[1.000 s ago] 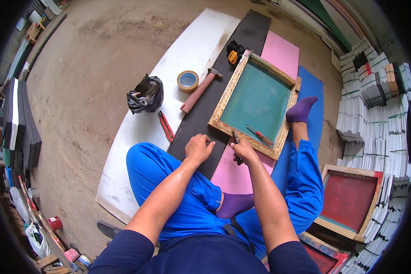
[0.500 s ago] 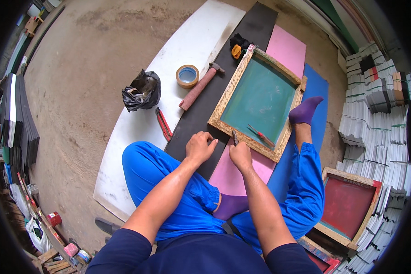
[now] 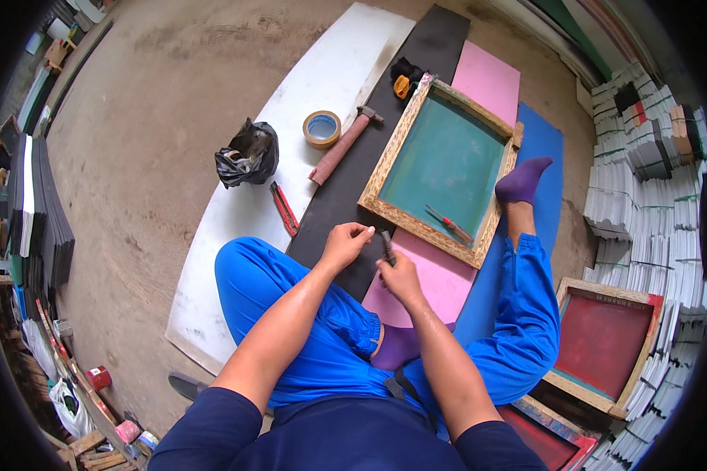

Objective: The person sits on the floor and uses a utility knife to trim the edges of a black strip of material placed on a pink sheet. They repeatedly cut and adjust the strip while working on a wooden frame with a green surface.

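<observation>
My right hand point(image 3: 401, 275) is closed around a small dark hand tool point(image 3: 386, 246), pliers-like in outline, its tip pointing away from me. Beside that tip my left hand point(image 3: 345, 245) pinches thumb and fingertips together; anything between them is too small to make out. Just beyond both hands lies a wooden-framed printing screen point(image 3: 379, 212) with green mesh. A red-handled screwdriver point(image 3: 450, 224) rests on the mesh near the close edge.
To the left are a red utility knife point(image 3: 284, 209), a black plastic bag point(image 3: 247, 153), a tape roll point(image 3: 321, 129) and a hammer point(image 3: 344, 146) with wrapped handle. White, black, pink and blue sheets lie beneath. A red-mesh screen point(image 3: 601, 337) and bundled paper stacks point(image 3: 628, 196) stand right.
My right hand has drawn the dark tool back from the frame's near edge, toward me and left. My left hand has lifted slightly, its fingertips now pinched near the tool.
</observation>
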### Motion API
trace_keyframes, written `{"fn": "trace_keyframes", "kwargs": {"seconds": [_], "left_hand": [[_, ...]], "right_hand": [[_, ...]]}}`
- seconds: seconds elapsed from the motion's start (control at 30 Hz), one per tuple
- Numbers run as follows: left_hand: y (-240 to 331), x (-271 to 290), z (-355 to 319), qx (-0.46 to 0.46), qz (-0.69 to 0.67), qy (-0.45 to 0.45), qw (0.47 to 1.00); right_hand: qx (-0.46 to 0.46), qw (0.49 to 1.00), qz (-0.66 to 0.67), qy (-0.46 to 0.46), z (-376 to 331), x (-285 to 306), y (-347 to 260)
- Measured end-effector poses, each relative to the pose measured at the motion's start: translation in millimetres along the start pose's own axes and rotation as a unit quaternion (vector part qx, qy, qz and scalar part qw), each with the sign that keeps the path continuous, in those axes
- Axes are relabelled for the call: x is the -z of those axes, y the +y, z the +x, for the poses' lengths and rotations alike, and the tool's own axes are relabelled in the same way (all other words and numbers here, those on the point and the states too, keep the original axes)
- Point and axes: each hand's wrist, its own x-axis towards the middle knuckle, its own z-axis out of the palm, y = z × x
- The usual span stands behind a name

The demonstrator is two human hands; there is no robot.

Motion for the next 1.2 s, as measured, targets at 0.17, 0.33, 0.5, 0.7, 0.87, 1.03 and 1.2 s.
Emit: {"fn": "trace_keyframes", "kwargs": {"seconds": [0.17, 0.33, 0.5, 0.7, 0.87, 1.03, 1.2], "left_hand": [[-5.6, 6.6, -5.5, 0.054, -0.095, -0.009, 0.994], [-1.5, 16.2, -10.6, 0.109, -0.139, -0.006, 0.984], [-7.1, 18.0, -10.0, 0.102, -0.11, 0.022, 0.988], [22.0, 20.1, -23.9, 0.062, 0.296, 0.101, 0.948], [24.2, 17.0, -25.3, 0.041, 0.304, 0.106, 0.946], [22.6, 17.6, -20.4, 0.051, 0.292, 0.084, 0.951], [26.0, 15.2, -20.6, 0.046, 0.283, 0.089, 0.954]], "right_hand": [[-0.015, 0.996, -0.031, -0.086, -9.2, -12.1, -13.5], [-0.08, 0.978, 0.092, -0.168, -7.9, -7.0, -19.2], [-0.153, 0.938, 0.181, -0.254, -11.5, 3.9, -31.3], [-0.168, 0.954, 0.192, -0.158, 4.7, 37.6, -24.5], [-0.192, 0.961, 0.151, -0.132, 25.3, 62.2, -29.2], [-0.197, 0.963, 0.123, -0.137, 29.5, 65.9, -34.9], [-0.188, 0.973, 0.067, -0.119, 28.5, 60.1, -43.0]]}}
